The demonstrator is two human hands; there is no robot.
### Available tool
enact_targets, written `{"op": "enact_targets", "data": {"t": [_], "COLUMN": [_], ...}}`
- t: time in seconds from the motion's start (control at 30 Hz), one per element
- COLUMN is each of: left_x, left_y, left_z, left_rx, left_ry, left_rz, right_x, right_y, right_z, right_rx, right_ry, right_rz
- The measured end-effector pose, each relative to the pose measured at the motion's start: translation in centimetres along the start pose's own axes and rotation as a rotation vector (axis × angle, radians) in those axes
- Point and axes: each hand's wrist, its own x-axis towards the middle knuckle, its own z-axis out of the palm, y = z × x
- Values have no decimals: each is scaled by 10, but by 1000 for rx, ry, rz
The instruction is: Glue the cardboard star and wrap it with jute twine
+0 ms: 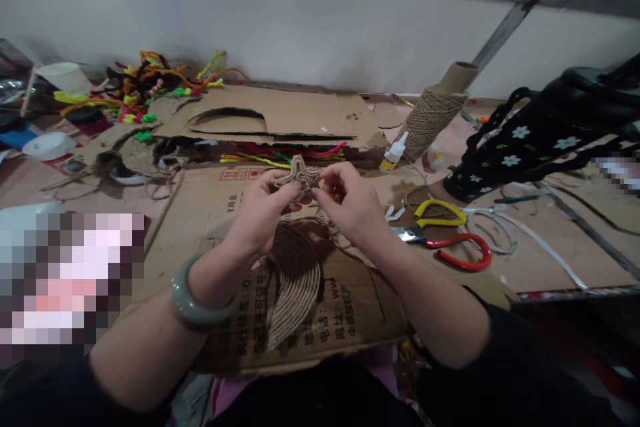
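Observation:
Both my hands hold a small twine-wrapped shape (299, 175) up above the cardboard. My left hand (263, 210), with a green bangle (193, 300) on its wrist, pinches the shape's left end. My right hand (347, 203) pinches its right end with fingers closed. Below the hands, a curved piece covered in coiled twine (295, 283) lies on a printed cardboard sheet (345, 320).
A spool of jute twine (433, 113) and a small glue bottle (393, 152) stand at the back right. Red and yellow scissors (450, 233) lie right of my hands. Coloured pipe cleaners (145, 83) pile up at the back left. A black flowered bag (540, 133) sits far right. Cut cardboard (280, 113) lies behind.

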Motion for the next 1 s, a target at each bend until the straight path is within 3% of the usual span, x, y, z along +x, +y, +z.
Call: {"op": "enact_targets", "data": {"t": [0.23,0.37,0.53,0.73,0.87,1.0], "left_x": [-5,-4,-2,0,1,3], "left_y": [3,0,0,6,2,-2], "left_z": [4,3,0,-7,-10,-10], "left_rx": [-20,35,210,286,424,419], "left_ry": [-72,-92,-175,-286,-277,-244], "left_rz": [-23,-7,34,-19,-29,43], "right_x": [7,11,15,14,12,10], "right_y": [-5,-6,-3,1,3,5], "right_z": [-1,-2,-11,-19,-17,-14], "right_rx": [407,577,516,415,329,264], "right_ry": [-14,-90,-125,-264,-296,-243], "right_rz": [253,306,231,141,88,53]}}
